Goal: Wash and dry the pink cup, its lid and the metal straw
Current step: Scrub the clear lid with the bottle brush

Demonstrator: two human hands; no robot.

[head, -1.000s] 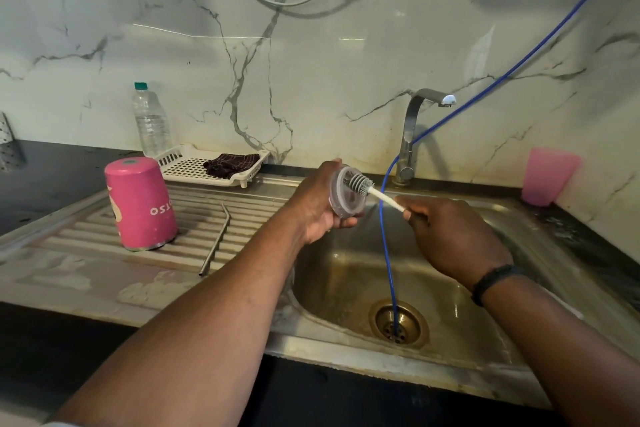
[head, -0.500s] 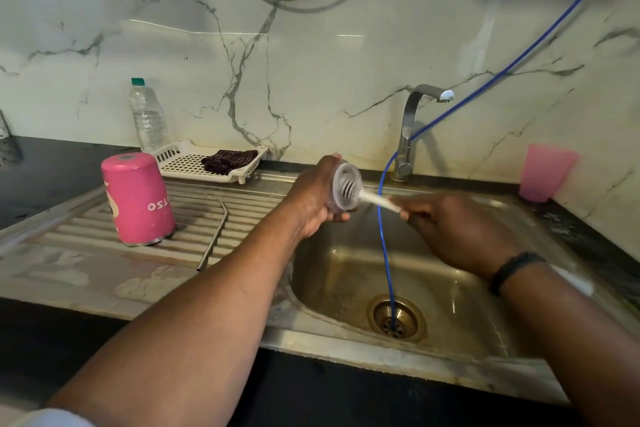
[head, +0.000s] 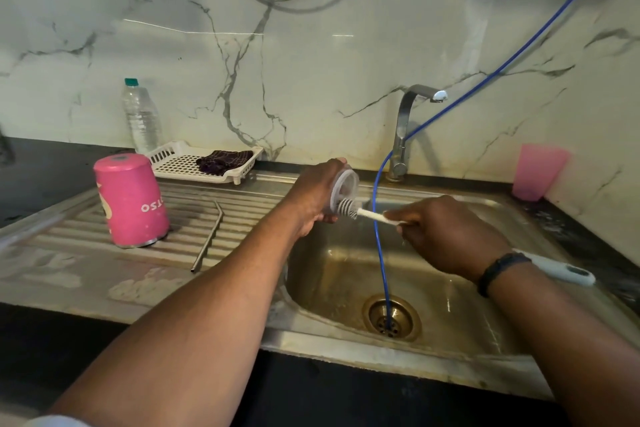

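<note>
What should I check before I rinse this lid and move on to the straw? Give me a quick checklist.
1. Lid held firmly: ok, the left hand grips it over the sink.
2. Brush on the lid: ok, the right hand holds its white handle with the bristles against the lid.
3. Water running from the tap: not ok, no stream shows.
4. Straw within reach: ok, it lies on the draining board right of the pink cup.
5. Cup draining: ok, it stands upside down on the ridges.
6. Lid clean: cannot tell.
</note>
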